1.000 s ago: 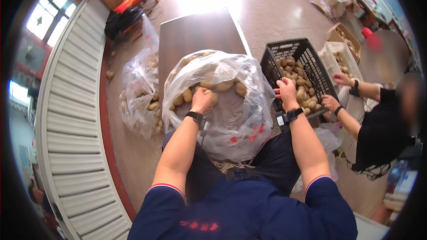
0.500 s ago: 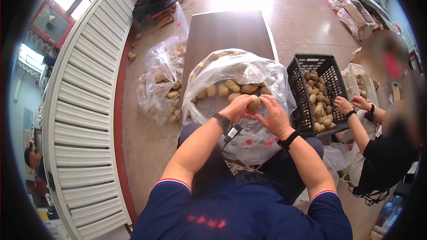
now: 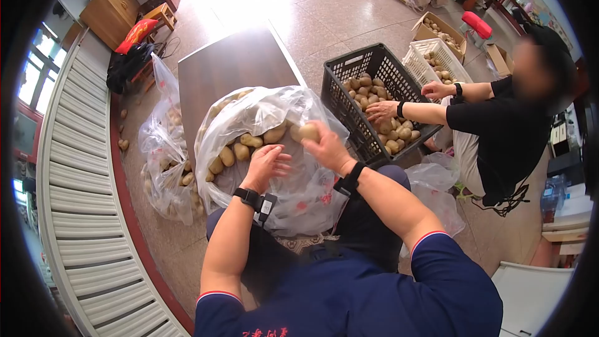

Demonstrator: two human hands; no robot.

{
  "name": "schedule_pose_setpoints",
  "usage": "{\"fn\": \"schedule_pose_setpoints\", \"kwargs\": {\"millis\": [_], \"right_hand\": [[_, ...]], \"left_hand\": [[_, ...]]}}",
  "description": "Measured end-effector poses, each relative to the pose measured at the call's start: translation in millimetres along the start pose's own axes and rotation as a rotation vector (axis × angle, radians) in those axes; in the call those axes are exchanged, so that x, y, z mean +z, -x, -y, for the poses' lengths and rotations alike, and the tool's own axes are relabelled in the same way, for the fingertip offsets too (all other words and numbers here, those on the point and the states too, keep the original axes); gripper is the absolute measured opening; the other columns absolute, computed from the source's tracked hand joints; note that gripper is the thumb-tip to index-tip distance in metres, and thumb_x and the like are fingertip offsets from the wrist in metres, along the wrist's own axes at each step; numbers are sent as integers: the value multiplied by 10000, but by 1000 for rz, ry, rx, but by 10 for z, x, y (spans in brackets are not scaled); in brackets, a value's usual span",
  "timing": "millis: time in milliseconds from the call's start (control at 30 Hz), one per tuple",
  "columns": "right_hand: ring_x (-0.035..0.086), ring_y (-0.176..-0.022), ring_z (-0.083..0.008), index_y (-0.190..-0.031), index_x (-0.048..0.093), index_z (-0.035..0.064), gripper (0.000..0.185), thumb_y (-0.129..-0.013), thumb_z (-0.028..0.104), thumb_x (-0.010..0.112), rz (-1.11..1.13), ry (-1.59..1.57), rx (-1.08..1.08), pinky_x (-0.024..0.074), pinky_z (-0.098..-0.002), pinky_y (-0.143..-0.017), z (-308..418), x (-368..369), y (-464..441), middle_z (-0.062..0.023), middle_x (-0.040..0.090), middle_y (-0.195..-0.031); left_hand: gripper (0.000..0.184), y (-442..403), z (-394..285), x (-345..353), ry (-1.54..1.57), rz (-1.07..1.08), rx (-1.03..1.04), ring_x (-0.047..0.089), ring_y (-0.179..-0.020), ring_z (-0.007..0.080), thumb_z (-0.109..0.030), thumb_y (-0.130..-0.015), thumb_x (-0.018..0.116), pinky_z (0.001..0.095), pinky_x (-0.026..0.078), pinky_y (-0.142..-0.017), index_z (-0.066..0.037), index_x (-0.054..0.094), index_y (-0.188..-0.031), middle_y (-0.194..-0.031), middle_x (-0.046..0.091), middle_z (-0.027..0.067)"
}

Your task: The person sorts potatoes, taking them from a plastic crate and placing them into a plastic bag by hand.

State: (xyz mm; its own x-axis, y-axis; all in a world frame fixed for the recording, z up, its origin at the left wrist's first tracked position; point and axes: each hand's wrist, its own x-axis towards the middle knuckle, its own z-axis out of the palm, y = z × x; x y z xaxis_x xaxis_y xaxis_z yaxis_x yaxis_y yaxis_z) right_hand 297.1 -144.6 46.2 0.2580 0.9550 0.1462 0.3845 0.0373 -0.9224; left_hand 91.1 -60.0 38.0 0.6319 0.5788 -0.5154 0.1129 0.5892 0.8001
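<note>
My right hand [image 3: 326,145] is closed on a potato [image 3: 309,131] above the right part of a clear plastic bag [image 3: 284,195]. Over the middle of the bag, my left hand [image 3: 267,167] has its fingers apart and holds nothing. Several potatoes [image 3: 226,156] lie inside the open bag, which rests partly on a dark brown board [image 3: 231,65]. Right of the bag stands a black crate [image 3: 340,107] with several potatoes in it. A co-worker's hand [image 3: 382,110] reaches over those potatoes.
A seated person [image 3: 499,122] is right of the black crate. Beyond it are a white crate [image 3: 458,76] and a cardboard box [image 3: 463,50] of potatoes. Another bag of potatoes [image 3: 163,181] lies left of the board, near a white radiator [image 3: 87,181].
The potato that both hands touched is now in my right hand alone. My left hand has come away from it with its fingers apart. The camera view has shifted.
</note>
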Motion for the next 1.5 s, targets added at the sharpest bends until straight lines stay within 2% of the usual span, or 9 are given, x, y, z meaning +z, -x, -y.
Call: {"fn": "schedule_pose_setpoints", "kwargs": {"millis": [167,467,633,833,900,1100,1133,1267,1500], "right_hand": [[560,-524,-84,-1033,584,80,248,-941,308,611,-351,-604,457,462,-252,-429,-351,-426,-271,-45,653,-827],[551,-581,-152,-926,574,139,322,-901,456,623,-670,-852,908,472,-317,-491,-983,-1047,-335,-15,604,-741],[610,-699,-192,-1092,506,122,394,-936,482,544,-903,-971,955,478,-350,-558,-1083,-1125,-359,-65,576,-963],[630,-904,-186,-1383,408,-36,881,-817,577,690,-219,-79,480,516,-319,-678,-824,-438,-347,-144,567,-1276],[605,-1137,-368,-1400,335,-112,931,-816,506,715,-54,289,302,484,-376,-961,-479,-133,-175,-253,589,-1242],[636,-1007,-399,-1210,502,-33,478,-833,223,646,206,838,317,504,-456,-888,-239,180,-26,-215,683,-972],[648,-938,-379,-982,590,21,218,-797,136,593,120,867,217,510,-467,-847,-290,224,12,-188,688,-879],[620,-863,-450,-820,604,19,153,-749,146,554,297,626,-149,498,-521,-799,-507,329,99,-252,640,-827],[616,-884,-438,-895,620,-19,201,-778,126,544,619,270,-40,488,-476,-802,-194,373,185,-254,650,-882]], "left_hand": [[266,-210,194,-246,-160,-375,79,634,-632,153,-242,-956,558,284,511,-509,-49,588,-1137,-937,650,71],[249,-316,260,-294,-326,-522,68,631,-587,139,-198,-883,590,279,499,-492,-37,625,-1070,-829,649,49],[260,-317,276,-309,-371,-514,87,634,-588,140,-198,-880,589,280,506,-492,-28,626,-1074,-854,655,53],[312,-340,279,-306,-421,-498,114,656,-625,157,-214,-864,598,300,532,-525,-30,632,-1114,-921,674,70],[322,-384,323,-315,-429,-489,112,659,-628,162,-220,-863,600,305,536,-531,-30,630,-1121,-927,677,74],[329,-385,330,-313,-437,-433,92,624,-620,133,-220,-897,609,283,495,-507,-30,591,-1164,-968,634,57],[327,-392,327,-316,-435,-429,96,625,-625,132,-221,-898,609,284,497,-507,-28,590,-1162,-971,634,58],[326,-388,315,-266,-441,-442,96,627,-630,132,-226,-898,610,283,500,-508,-26,589,-1155,-976,637,61],[368,-435,353,-219,-449,-380,84,655,-719,181,-243,-873,624,312,529,-562,8,607,-1141,-982,682,109]]}}
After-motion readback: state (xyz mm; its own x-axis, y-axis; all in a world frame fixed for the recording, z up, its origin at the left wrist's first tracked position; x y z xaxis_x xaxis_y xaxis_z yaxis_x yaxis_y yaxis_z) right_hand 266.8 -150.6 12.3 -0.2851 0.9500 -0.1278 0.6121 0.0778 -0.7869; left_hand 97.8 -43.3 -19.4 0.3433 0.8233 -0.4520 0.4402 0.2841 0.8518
